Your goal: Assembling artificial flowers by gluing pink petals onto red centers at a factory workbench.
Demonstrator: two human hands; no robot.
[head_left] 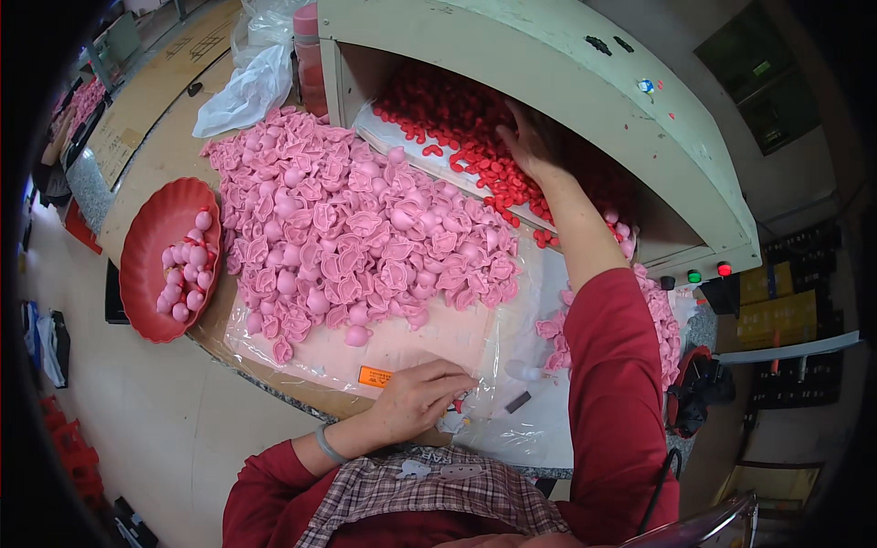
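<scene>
My left hand (422,399) is at the table's near edge, fingers bent and pressed together. Something small with red on it shows by the fingertips, too small to name. My right hand (533,144) reaches into the opening of a pale green metal cabinet (548,68), thumb and fingers apart, over many small red curved pieces (438,105). Shadow covers part of those fingers. A large heap of soft pink moulded pieces (356,219), some round and some folded like petals, spreads over the table to the left of my right arm.
A red scalloped bowl (146,265) with pink balls stands at the left edge. An orange box (375,376), a small clear bottle (523,371) and a dark block (518,403) lie near the front. More pink pieces (662,320) sit right of my arm, below the cabinet's buttons (694,276).
</scene>
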